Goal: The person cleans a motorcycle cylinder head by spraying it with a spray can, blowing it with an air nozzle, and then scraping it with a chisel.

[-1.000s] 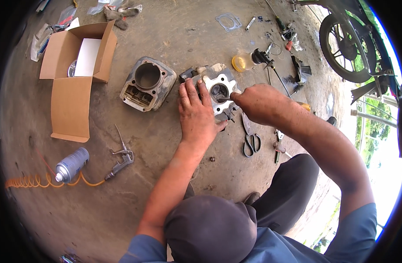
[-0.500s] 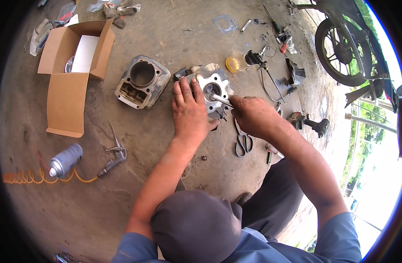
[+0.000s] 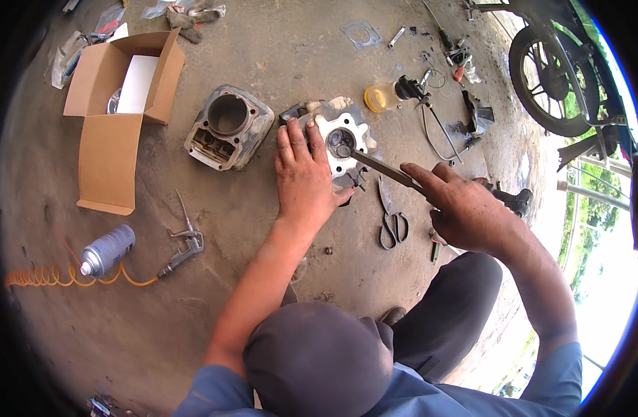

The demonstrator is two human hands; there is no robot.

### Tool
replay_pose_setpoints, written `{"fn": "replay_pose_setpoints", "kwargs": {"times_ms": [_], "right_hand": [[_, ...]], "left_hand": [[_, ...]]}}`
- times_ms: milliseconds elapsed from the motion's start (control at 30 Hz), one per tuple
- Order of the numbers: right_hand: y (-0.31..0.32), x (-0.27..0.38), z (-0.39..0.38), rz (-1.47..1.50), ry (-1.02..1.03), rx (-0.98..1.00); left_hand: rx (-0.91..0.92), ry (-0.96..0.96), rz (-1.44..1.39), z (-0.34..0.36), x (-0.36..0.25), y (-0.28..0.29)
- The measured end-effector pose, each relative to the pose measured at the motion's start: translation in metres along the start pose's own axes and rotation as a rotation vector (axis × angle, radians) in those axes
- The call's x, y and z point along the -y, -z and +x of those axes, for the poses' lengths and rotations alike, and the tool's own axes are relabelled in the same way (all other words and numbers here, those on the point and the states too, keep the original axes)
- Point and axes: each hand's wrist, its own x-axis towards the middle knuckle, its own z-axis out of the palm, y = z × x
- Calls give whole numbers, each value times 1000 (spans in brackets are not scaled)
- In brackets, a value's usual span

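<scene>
Lying on the grey-brown concrete floor, the silver cast-metal engine head is bearing the left hand, its grip resting flat with thumb and fingers apart; the right hand's grip is clamping a long grey metal bar, its tip meeting the right edge of the dark round recess.

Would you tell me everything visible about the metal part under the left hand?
The metal part lies on the floor, its pale, lobed face upward, with small holes around a round recess. Greyer metal shows behind. The left hand rests on its left side; a flat bar in the right hand reaches the recess.
</scene>
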Motion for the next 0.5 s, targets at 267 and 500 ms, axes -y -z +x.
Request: {"fn": "replay_pose_setpoints", "kwargs": {"times_ms": [267, 500], "right_hand": [[5, 12, -2, -172, -84, 130], [-5, 12, -1, -78, -63, 104]], "left_hand": [[43, 6, 15, -2, 0, 0], [30, 16, -19, 0, 1, 0]]}}
